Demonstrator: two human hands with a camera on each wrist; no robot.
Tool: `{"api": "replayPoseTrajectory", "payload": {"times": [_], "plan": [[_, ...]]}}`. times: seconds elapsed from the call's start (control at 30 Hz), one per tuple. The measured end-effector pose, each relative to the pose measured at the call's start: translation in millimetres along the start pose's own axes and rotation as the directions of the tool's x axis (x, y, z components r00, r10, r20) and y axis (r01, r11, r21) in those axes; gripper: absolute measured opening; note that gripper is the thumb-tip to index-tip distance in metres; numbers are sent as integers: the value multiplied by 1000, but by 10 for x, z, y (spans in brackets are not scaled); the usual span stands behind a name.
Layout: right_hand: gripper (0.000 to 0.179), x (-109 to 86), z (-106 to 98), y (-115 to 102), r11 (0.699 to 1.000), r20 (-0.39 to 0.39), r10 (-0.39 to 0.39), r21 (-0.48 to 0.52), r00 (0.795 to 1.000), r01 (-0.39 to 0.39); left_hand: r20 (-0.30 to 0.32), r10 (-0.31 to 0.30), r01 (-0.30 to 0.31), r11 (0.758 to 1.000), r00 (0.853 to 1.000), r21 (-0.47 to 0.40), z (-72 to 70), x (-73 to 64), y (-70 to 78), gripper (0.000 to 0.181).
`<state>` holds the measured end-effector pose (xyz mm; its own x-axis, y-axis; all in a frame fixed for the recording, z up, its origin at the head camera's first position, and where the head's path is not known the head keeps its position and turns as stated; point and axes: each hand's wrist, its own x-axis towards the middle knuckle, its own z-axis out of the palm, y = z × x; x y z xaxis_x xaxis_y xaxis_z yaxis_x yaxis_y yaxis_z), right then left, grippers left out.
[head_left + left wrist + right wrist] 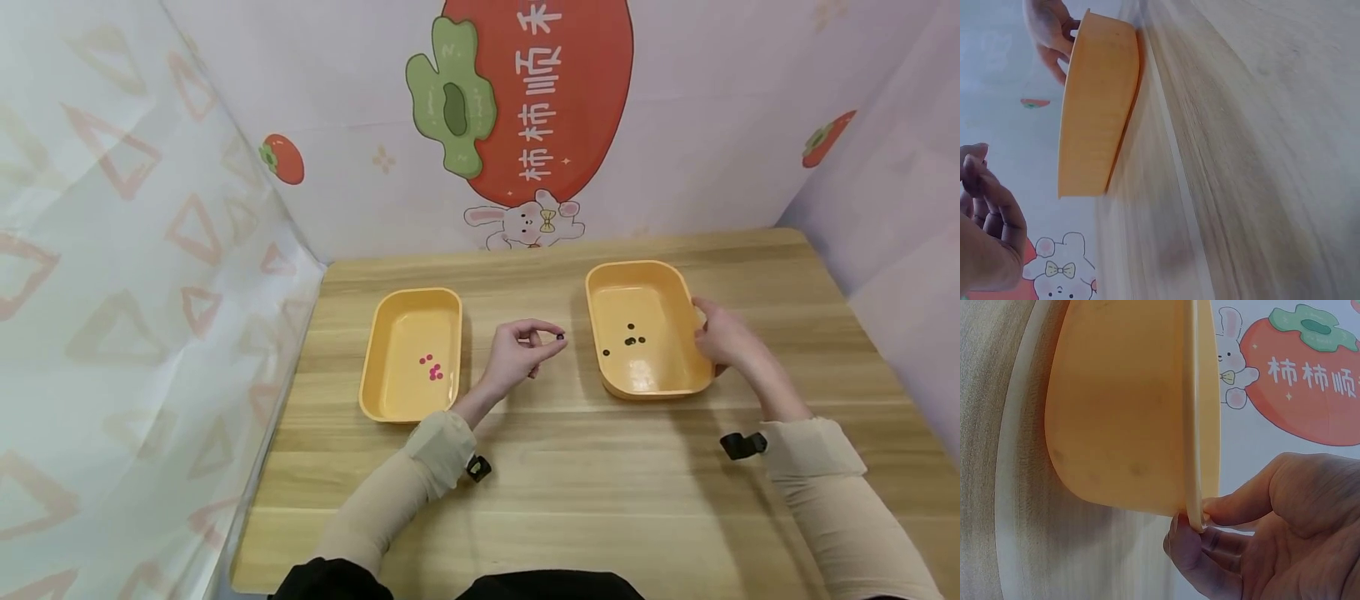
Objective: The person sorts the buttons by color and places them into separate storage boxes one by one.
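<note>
Between thumb and forefinger my left hand [517, 357] pinches a small dark bead [560, 337], held above the table between two yellow trays. My right hand [729, 337] grips the right rim of the right yellow tray [648, 385]; in the right wrist view, thumb and fingers [1186, 547] close on that rim. Several dark beads [631, 341] lie inside this tray, one of them by its left wall. In the left wrist view the left hand [991, 228] hangs beside the tray's outer wall [1099, 106].
At the left stands another yellow tray [378, 400] with several pink beads [435, 372] in it. Both trays rest on a wooden table [540, 492]. A printed cloth [360, 200] hangs behind the table's far edge, and another patterned cloth [150, 275] lines the left side.
</note>
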<state>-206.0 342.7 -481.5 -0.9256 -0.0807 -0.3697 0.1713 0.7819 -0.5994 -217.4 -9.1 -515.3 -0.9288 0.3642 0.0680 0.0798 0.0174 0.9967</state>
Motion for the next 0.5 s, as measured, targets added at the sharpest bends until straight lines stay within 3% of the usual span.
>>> {"api": "replayPoseTrajectory", "payload": {"times": [0.13, 0.23, 0.5], "plan": [[72, -7, 15, 12, 1000, -6, 0, -1, 1000, 0, -14, 51, -50, 998, 999, 43, 162, 145, -46, 23], [72, -10, 26, 12, 1000, -4, 3, 3, 1000, -3, -21, 49, -48, 997, 999, 61, 291, 251, -69, 22], [72, -11, 30, 22, 1000, -8, 0, 3, 1000, 0, -89, -87, 99, 984, 992, 149, 618, 488, -7, 19]]}}
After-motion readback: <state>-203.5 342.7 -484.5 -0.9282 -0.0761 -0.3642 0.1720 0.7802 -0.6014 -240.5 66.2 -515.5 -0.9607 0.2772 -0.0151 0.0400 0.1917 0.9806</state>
